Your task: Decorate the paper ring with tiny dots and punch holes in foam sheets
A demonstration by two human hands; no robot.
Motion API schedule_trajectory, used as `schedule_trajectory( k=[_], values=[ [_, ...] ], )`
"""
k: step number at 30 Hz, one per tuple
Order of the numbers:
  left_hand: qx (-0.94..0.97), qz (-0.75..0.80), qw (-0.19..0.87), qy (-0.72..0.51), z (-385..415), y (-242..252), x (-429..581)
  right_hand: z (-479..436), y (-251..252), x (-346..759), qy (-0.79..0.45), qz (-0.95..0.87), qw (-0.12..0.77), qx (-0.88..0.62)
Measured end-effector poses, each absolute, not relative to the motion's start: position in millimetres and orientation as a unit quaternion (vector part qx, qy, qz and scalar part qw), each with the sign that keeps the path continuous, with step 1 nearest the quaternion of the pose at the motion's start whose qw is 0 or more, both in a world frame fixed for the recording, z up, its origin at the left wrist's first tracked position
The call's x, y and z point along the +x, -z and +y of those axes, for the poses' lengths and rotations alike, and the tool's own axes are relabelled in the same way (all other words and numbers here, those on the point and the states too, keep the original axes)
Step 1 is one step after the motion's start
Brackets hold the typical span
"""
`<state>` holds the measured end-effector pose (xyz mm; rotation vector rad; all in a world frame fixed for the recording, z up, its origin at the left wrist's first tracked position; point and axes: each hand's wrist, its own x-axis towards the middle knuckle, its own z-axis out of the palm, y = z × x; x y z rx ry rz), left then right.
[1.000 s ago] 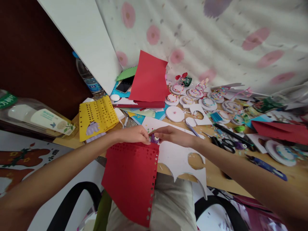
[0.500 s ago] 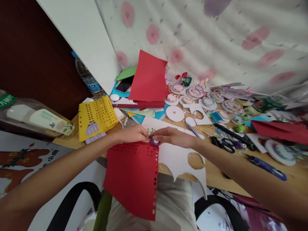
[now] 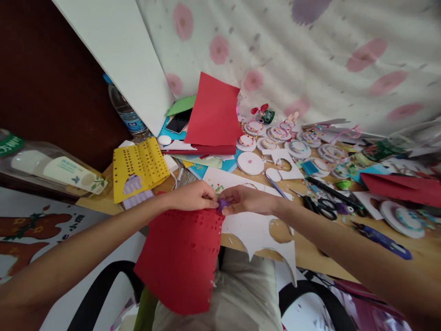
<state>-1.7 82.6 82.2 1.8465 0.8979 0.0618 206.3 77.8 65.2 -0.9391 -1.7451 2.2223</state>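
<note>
A red paper sheet (image 3: 179, 257) with rows of small punched holes hangs over the table's front edge onto my lap. My left hand (image 3: 193, 196) pinches its top edge, fingers closed. My right hand (image 3: 246, 200) is closed on a small purple hole punch (image 3: 223, 204), which sits at the sheet's top right corner. The two hands nearly touch. Beneath them lies a white paper sheet (image 3: 255, 230) with round cut-outs.
A punched yellow folded sheet (image 3: 139, 166) lies to the left. Behind it are red card (image 3: 213, 112), a phone (image 3: 177, 123) and a water bottle (image 3: 127, 112). Several decorated white paper discs (image 3: 275, 142), black scissors (image 3: 319, 204) and a blue pen (image 3: 381, 236) lie at the right.
The red sheet has bent and swung left and down, curling at its right edge. My hands have lowered slightly, and the right hand has turned over the purple punch.
</note>
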Motion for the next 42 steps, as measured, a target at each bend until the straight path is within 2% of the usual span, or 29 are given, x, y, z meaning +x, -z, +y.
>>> schedule_trajectory(
  k=[9,16,25,42],
  values=[
    [0.784,0.360,0.505,-0.025,87.7,-81.3,-2.4,73.8,-65.2,202.2,-0.691,-0.621,0.104,-0.356],
    [0.787,0.366,0.495,-0.034,86.9,-83.2,-4.8,75.3,-65.3,204.7,-0.753,-0.552,0.128,-0.334],
    [0.788,0.380,0.481,-0.055,87.4,-79.5,-6.9,76.4,-63.6,205.1,-0.755,-0.539,0.142,-0.346],
    [0.810,0.407,0.423,-0.004,93.5,-97.0,-2.4,80.1,-49.0,198.7,-0.598,-0.683,0.144,-0.394]
  ],
)
